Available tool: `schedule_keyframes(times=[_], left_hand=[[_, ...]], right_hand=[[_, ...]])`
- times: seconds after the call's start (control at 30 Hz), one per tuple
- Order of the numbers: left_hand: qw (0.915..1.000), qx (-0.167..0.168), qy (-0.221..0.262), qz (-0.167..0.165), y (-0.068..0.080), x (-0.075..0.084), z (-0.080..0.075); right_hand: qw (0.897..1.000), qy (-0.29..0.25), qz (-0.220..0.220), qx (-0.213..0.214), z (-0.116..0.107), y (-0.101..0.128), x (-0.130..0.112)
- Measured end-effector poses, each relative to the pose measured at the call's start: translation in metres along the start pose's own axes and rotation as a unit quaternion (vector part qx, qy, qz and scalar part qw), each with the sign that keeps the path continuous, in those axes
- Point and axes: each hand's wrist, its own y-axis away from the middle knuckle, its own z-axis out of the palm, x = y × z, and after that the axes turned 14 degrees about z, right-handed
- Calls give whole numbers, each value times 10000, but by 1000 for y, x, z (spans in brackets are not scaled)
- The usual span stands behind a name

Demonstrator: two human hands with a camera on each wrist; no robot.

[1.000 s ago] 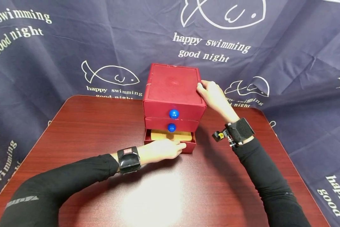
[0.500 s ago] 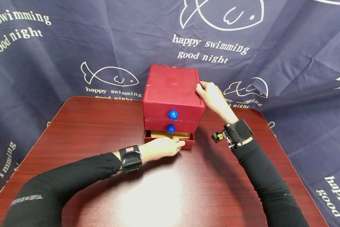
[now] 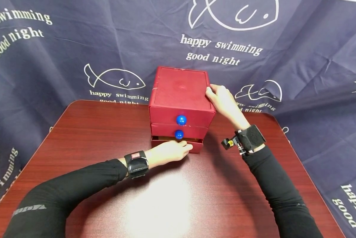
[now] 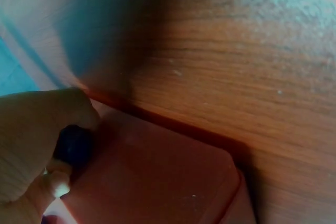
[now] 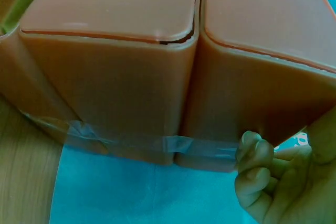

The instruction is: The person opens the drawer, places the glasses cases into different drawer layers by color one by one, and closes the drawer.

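Red plastic 3-drawer cabinet [image 3: 180,99] stands upright mid-table, drawer fronts facing the person, its long axis running front to back. 2 blue round knobs [image 3: 181,119] show. At the cabinet's base, the left hand [image 3: 169,152] lies low, fingers curled on the nearly closed bottom drawer [image 3: 195,145]. The right hand [image 3: 222,99] grips the cabinet's top right edge, fingers bent.
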Motion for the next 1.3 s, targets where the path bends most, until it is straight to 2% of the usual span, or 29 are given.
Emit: schedule_keyframes(times=[0.27, 0.6, 0.8, 1.3], left_hand=[[9999, 13, -123, -9, 0, -3, 2], [9990, 59, -436, 10, -2, -4, 16], [9991, 39, -413, -19, -1, -5, 15], [9988, 33, -472, 159, 1, -7, 18]], right_hand=[[10000, -40, 4, -48, 0, 1, 0], [10000, -44, 52, -14, 1, 0, 0], [10000, -13, 58, -39, 0, 0, 0], [9999, -52, 74, -45, 0, -1, 0]])
